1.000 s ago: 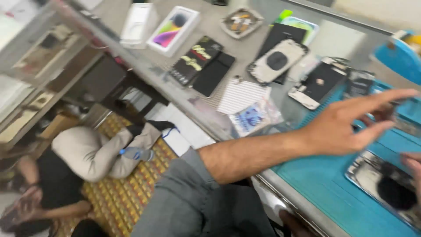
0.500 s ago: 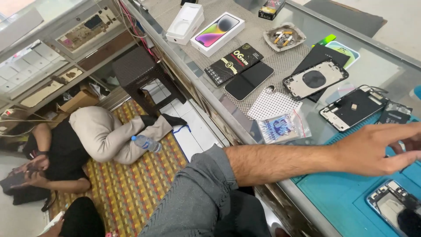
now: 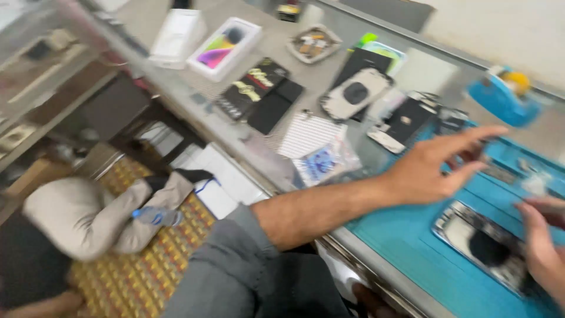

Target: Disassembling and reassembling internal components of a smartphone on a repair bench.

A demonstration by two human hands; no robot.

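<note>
From the head camera, the one view there is, the left hand (image 3: pixel 432 171) has come further in over the blue work mat (image 3: pixel 406 247) than it was half a second ago, when it hung out near the mat's right end. Its fingers (image 3: pixel 471 136) are spread and stretched forward, holding nothing, the tips just above a blurred cluster of small dark parts (image 3: pixel 497 171) at the far side of the mat. Whether they touch any of these I cannot tell; the frame is smeared by motion.

The right hand (image 3: pixel 541 247) has newly come into view at the lower right edge. Its fingers rest at the right end of the opened phone housing (image 3: pixel 479 244), which lies flat on the mat, shiny frame up with a dark round patch in its middle. Those fingers look curled at the housing's edge, but how firmly they grip is not clear.

The camera has also swung right and down: the white phone box (image 3: pixel 226 47) and the white back cover (image 3: pixel 356 93) sit further up the glass surface (image 3: pixel 176 94). Below, a person in pale clothes (image 3: pixel 82 215) lies on the patterned floor.

So both hands are now at the phone work, one steadying and one reaching.
</note>
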